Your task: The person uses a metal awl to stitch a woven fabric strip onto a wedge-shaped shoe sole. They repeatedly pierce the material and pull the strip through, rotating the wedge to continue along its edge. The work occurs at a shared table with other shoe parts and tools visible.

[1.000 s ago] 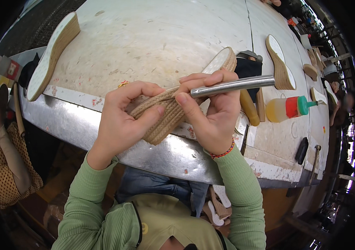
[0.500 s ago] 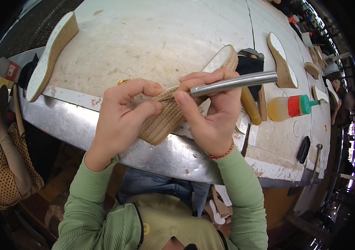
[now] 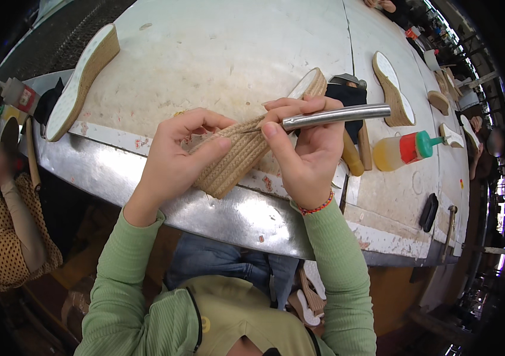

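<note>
Work surface: white, stained table with a bright metal front edge [image 3: 205, 65], spanning the upper and middle frame.
Forearms: both in ribbed light-green sleeves [image 3: 119, 267], rising from the lower edge and angled inward to the frame centre.
Workpiece: tan braided-rope wedge sole with a white top [image 3: 234, 166], at frame centre between the hands; thick end at lower left, white-topped end pointing to upper right beyond the right hand.
Left hand pose: left hand [image 3: 172, 155] clamped on the sole's left part, thumb on the braided side, fingers bent over the upper edge.
Right hand pose: right hand [image 3: 307, 145] right of the sole's middle, closed around the tool, palm turned partly upward, thumb extended toward the braid.
Hand spacing: apart, with braid showing between the two thumbs.
Tool: silver metal rod-handled tool with a thin tip [image 3: 338, 116], handle pointing right, tip at the braid's upper edge.
Wristband: multicoloured woven bracelet [image 3: 319, 204], on the right wrist.
</note>
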`<control>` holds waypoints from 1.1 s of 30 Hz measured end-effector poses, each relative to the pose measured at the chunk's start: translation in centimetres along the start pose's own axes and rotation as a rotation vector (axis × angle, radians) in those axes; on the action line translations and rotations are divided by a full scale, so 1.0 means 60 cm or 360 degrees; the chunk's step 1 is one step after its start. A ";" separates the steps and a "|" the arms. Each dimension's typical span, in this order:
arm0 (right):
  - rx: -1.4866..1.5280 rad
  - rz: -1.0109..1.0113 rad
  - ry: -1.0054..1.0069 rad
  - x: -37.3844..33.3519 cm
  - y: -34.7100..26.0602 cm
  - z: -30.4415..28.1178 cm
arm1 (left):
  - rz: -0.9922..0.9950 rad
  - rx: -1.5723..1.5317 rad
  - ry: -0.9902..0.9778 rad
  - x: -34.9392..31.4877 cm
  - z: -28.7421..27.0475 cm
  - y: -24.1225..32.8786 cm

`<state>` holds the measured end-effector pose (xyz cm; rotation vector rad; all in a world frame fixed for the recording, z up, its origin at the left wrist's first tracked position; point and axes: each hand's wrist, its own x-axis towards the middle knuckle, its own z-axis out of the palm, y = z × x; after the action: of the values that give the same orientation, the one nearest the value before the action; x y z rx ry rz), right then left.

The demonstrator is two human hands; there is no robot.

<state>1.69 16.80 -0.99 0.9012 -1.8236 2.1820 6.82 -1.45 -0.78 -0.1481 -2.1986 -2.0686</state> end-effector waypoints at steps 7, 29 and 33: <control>-0.0252 -0.0246 0.0032 0.009 -0.005 -0.020 | -0.0171 -0.0027 0.0021 0.007 0.002 0.009; -0.0225 0.0007 -0.0023 0.003 0.005 -0.027 | -0.0222 -0.0051 -0.0143 0.044 0.018 0.026; -0.0131 0.0053 0.0027 0.004 0.004 -0.022 | -0.0246 0.0007 -0.0197 0.042 0.013 0.029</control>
<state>0.94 17.94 -1.18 0.8390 -1.9183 2.1096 4.59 -0.57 1.27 -0.1121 -2.3557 -2.1895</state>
